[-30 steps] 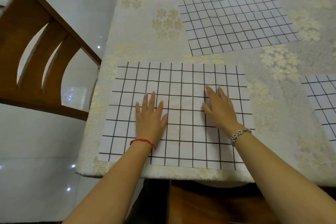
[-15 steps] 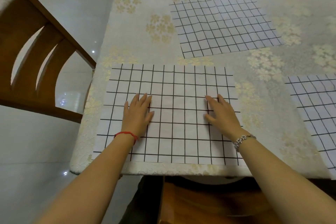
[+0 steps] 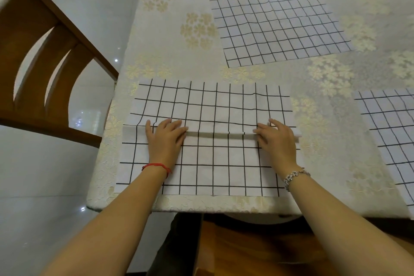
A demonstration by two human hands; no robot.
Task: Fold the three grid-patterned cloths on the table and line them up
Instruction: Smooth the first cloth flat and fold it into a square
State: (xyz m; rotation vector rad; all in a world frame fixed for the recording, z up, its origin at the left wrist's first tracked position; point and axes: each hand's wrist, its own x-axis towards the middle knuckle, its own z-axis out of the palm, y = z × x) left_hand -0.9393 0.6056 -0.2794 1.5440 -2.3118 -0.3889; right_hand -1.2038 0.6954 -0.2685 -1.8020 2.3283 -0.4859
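On the far left I see a wooden chair [image 3: 44, 63] standing just beside the table, which is covered by a floral tablecloth [image 3: 161, 51]. The near grid cloth [image 3: 212, 163] lies at the table's front edge, directly ahead of the person. A raised crease [image 3: 219, 134] runs across its width, roughly midway between its near and far edges. The left hand [image 3: 164, 139], with a red string bracelet [image 3: 156, 166] at the wrist, rests palm down on the cloth, fingers nearly straight and pressing at the crease. The right hand [image 3: 277, 139], with a silver bracelet [image 3: 295, 176] at the wrist, lies the same way near the cloth's right edge, fingertips pointing inward along the crease. A second grid cloth [image 3: 277, 27] lies flat and unfolded farther back. A third grid cloth [image 3: 389, 132] lies flat at the right, partly cut off by the frame edge. The three cloths are well apart.
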